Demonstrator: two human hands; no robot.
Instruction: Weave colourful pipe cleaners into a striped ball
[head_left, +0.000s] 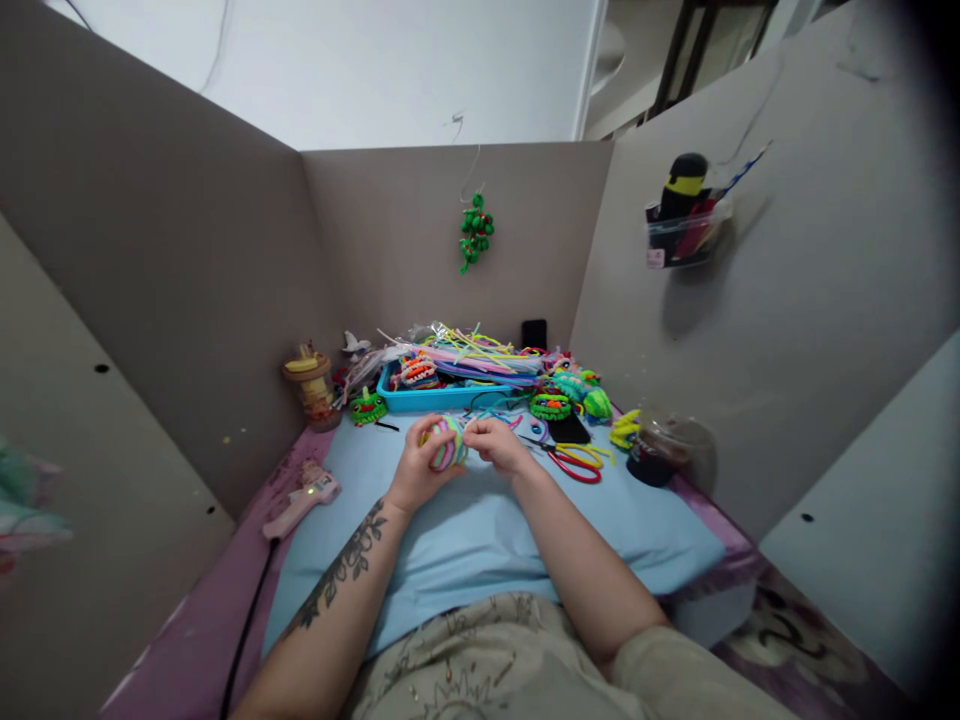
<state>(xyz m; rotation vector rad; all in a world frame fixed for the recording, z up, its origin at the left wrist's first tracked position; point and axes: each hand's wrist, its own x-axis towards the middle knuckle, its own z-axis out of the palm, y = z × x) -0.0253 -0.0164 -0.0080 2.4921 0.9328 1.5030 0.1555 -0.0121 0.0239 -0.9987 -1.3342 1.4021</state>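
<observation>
In the middle of the head view, my left hand (pixel 416 468) is wrapped round a small pastel striped ball (pixel 448 446) that looks made of fuzzy pipe cleaners. My right hand (pixel 496 446) is closed in a pinch at the ball's right side; what lies between its fingertips is too small to make out. Red-handled scissors (pixel 577 468) lie just right of my right hand, by yellow pipe cleaners (pixel 596 455). Behind my hands, loose pastel strands (pixel 491 412) rest on the blue cloth (pixel 480 540).
A blue tray (pixel 427 400) heaped with pipe cleaners (pixel 480 355) stands at the back. Finished green pieces (pixel 551 406) sit to its right. A glue gun (pixel 304 505) with a cord lies left, near a jar (pixel 311 385). A dark-based container (pixel 656 455) stands right. Grey panels surround the table.
</observation>
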